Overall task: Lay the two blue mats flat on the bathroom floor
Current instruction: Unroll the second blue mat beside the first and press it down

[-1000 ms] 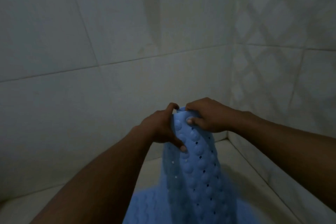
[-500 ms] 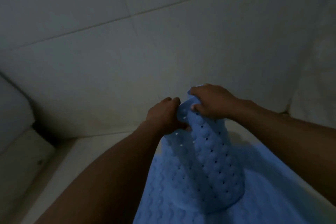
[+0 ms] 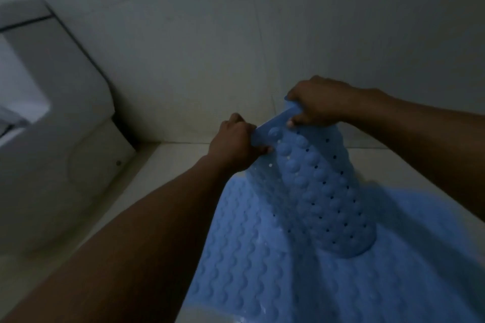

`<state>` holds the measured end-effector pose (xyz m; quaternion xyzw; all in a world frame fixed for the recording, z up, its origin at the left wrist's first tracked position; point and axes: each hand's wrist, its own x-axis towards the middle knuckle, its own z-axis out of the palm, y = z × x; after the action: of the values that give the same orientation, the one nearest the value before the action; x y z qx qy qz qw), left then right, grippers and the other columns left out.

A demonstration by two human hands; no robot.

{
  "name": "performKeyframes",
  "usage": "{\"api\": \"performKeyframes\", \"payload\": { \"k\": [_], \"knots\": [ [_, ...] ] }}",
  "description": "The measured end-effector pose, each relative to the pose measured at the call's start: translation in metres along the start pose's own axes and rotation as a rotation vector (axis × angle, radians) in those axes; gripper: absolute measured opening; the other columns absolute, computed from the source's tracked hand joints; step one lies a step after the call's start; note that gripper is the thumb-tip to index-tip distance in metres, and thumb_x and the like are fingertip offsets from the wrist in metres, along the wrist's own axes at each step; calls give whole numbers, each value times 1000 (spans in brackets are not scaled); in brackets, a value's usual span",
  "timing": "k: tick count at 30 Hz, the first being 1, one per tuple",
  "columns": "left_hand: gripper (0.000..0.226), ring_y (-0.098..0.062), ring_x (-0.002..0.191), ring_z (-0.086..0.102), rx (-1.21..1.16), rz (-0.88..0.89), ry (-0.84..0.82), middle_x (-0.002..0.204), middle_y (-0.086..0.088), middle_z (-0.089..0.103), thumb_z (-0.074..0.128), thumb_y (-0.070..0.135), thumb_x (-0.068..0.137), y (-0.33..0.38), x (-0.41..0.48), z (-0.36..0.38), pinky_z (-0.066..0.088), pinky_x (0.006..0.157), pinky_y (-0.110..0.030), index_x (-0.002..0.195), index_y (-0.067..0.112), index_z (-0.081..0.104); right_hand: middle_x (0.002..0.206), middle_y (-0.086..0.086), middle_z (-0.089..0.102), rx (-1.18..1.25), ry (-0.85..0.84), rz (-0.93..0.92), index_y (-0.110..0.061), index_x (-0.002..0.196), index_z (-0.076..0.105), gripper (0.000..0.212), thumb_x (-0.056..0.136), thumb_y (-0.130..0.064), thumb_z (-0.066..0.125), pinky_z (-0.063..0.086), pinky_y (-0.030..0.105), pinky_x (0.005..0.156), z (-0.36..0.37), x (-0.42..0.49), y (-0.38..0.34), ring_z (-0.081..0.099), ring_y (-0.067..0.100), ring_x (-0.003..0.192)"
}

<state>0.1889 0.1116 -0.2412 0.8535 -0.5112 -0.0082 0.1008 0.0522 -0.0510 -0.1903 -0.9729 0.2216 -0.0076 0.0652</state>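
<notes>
Head view: the upper edge of a folded blue mat (image 3: pixel 322 191) is pinched between thumb and curled fingers by the left hand (image 3: pixel 233 143) and right hand (image 3: pixel 319 103), its lower part draped over the pale tiled floor (image 3: pixel 168 162), near dim tiled walls (image 3: pixel 183 47).

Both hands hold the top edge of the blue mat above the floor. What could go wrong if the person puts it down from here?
1. The left hand and right hand grip the blue mat close together, so it hangs curled; it may land folded, not flat.
2. Its lower end already lies on the blue mat beneath, so the two may overlap.
3. The wall is near; the top edge might ride up against it.
</notes>
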Motion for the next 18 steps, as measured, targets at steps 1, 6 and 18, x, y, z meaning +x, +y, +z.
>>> {"api": "performKeyframes", "payload": {
  "k": [1,6,18],
  "knots": [
    [51,-27,110,48,-7,23,29,102,-4,45,75,57,82,4,-10,-1,44,82,-38,111,16,72,137,9,55,-25,11,12,-24,139,50,73,79,-60,68,48,44,92,-2,-10,-4,56,32,118],
    [53,-25,123,45,110,119,4,126,-5,49,70,59,86,14,-49,-37,49,85,-42,121,20,70,135,2,55,-269,-133,68,-27,134,49,67,83,-69,57,36,46,93,-37,-61,-37,50,29,123],
    [50,-29,108,63,157,48,-12,116,-7,68,60,65,89,-87,-175,-80,37,78,-35,121,26,65,130,8,61,-257,-265,29,-19,133,56,57,86,-48,67,48,40,98,-26,-93,-189,57,30,117]
  ]
}}
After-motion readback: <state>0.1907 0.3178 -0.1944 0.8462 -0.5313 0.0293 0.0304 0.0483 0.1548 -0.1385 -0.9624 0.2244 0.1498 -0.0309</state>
